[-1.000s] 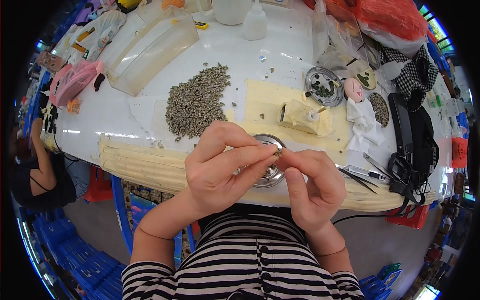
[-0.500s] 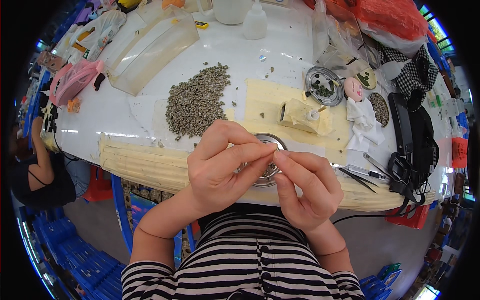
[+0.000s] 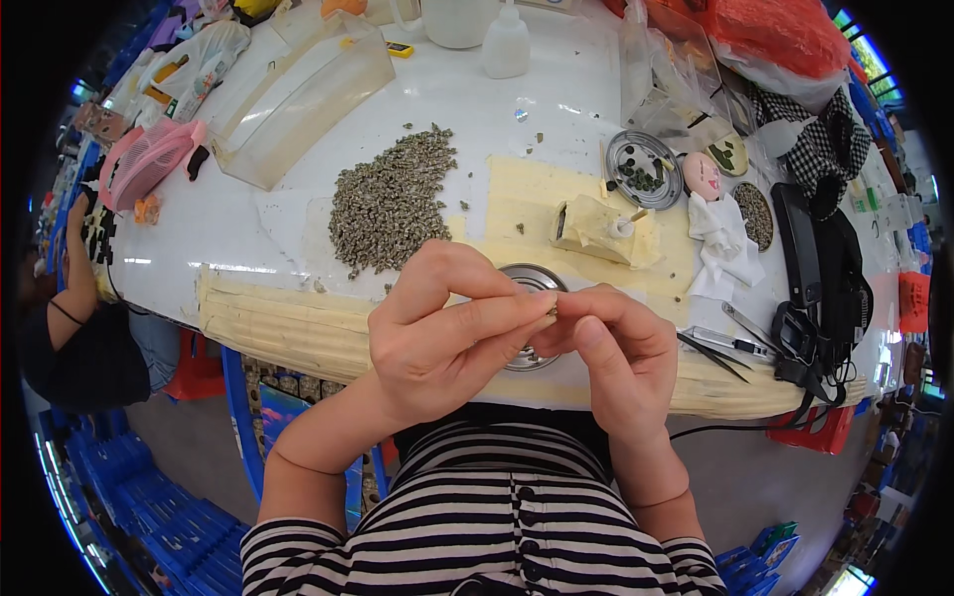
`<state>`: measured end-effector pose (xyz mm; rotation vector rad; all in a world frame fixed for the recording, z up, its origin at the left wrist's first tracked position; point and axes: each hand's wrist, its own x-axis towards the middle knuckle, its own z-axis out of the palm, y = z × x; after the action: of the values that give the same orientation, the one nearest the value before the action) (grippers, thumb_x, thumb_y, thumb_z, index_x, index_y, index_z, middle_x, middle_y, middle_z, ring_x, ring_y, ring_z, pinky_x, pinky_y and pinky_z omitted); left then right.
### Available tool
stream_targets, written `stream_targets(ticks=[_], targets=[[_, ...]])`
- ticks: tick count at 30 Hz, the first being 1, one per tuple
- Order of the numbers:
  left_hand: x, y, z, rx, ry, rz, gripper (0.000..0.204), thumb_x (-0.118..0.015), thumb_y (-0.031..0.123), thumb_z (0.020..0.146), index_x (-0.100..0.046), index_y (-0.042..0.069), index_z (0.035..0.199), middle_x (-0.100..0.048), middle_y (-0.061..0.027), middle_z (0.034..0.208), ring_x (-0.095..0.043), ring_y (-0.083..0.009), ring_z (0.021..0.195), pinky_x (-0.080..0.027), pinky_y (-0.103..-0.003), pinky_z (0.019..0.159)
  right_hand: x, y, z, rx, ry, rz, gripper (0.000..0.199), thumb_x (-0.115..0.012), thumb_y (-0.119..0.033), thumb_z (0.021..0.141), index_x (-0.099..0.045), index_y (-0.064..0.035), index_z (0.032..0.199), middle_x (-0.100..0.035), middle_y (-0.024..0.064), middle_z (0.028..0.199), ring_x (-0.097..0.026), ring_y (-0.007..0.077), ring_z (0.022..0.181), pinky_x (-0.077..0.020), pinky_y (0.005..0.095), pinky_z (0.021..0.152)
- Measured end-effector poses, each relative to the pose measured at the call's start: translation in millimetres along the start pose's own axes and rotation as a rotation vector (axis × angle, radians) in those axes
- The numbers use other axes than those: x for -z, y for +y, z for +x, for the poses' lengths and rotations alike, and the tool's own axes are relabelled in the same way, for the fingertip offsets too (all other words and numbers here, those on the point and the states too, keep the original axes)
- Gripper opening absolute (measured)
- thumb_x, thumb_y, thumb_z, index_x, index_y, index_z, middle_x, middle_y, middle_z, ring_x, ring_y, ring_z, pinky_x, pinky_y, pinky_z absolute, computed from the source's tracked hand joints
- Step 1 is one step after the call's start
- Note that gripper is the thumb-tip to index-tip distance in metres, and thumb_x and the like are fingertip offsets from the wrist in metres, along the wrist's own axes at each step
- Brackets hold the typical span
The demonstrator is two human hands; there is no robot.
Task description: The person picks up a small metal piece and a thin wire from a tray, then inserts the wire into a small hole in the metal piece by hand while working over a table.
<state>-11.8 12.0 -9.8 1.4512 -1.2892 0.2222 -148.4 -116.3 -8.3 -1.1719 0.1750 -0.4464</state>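
Observation:
Above a round metal dish (image 3: 542, 273) my two hands meet fingertip to fingertip. Thumb and index finger of my left hand (image 3: 437, 333) are pinched round a small metallic piece (image 3: 553, 311), mostly covered by the fingers. Curled fingers of my right hand (image 3: 626, 358) touch the same spot, its thumb bent beside the index finger; whether it grips the piece too is hidden. Beyond my left hand lies a heap of small grey-brown metallic pieces (image 3: 393, 204). A tape-wrapped block (image 3: 596, 233) with a small white nozzle-like part stands behind the dish.
To the right are a metal tray with dark green bits (image 3: 644, 171), a white cloth (image 3: 723, 243), tweezers (image 3: 714, 358), a utility knife (image 3: 730, 341) and black straps (image 3: 810, 298). A clear plastic trough (image 3: 308, 99), squeeze bottle (image 3: 508, 45) and pink fan (image 3: 149, 164) stand farther off. Another person (image 3: 79, 338) sits left.
My right hand has shifted slightly, its thumb now raised nearer the index finger and its fingertips closer to my left ones. The person at left has moved an arm.

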Motion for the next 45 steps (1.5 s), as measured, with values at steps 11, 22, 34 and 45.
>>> stream_targets(ticks=[11, 22, 34, 45], targets=[[-0.3, 2.4, 0.0, -0.073, -0.019, 0.054, 0.036, -0.082, 0.002, 0.065, -0.076, 0.004, 0.101, -0.065, -0.0032, 0.089, -0.058, -0.02, 0.076, -0.047, -0.031, 0.065, 5.8, 1.0, 2.8, -0.171, -0.026, 0.237, 0.015, -0.062, -0.002, 0.096, -0.063, 0.0049, 0.109, -0.07, 0.0117, 0.099, -0.07, 0.0161, 0.089, -0.0592, 0.0277, 0.078], [-3.0, 2.1, -1.1, -0.06, 0.011, 0.117, 0.033, -0.082, -0.001, 0.063, -0.074, 0.001, 0.096, -0.063, -0.0046, 0.085, -0.06, -0.0212, 0.073, -0.046, -0.031, 0.062, -3.8, -5.8, 2.9, 0.445, 0.054, -0.746, 0.022, -0.075, 0.004, 0.08, -0.072, 0.0016, 0.102, -0.07, 0.0113, 0.094, -0.068, 0.0179, 0.078, -0.056, 0.0272, 0.068], [-1.5, 1.0, -1.0, 0.027, -0.008, 0.039, 0.03, -0.081, -0.003, 0.068, -0.074, 0.003, 0.096, -0.063, -0.0043, 0.086, -0.059, -0.0196, 0.075, -0.047, -0.03, 0.064, -3.7, -6.7, 2.9, 0.414, 0.05, -0.728, 0.028, -0.074, 0.001, 0.081, -0.073, -0.0002, 0.109, -0.07, 0.0118, 0.094, -0.067, 0.017, 0.077, -0.0549, 0.0272, 0.068], [6.3, 0.2, -1.8, -0.035, 0.011, -0.008, 0.034, -0.082, -0.003, 0.069, -0.076, 0.006, 0.101, -0.066, -0.0034, 0.091, -0.058, -0.0185, 0.077, -0.047, -0.029, 0.064, 7.3, -2.5, -1.4, -0.351, -0.091, 0.561, 0.032, -0.053, -0.015, 0.103, -0.062, 0.0044, 0.127, -0.07, 0.0124, 0.095, -0.071, 0.0209, 0.085, -0.0583, 0.0304, 0.078]])
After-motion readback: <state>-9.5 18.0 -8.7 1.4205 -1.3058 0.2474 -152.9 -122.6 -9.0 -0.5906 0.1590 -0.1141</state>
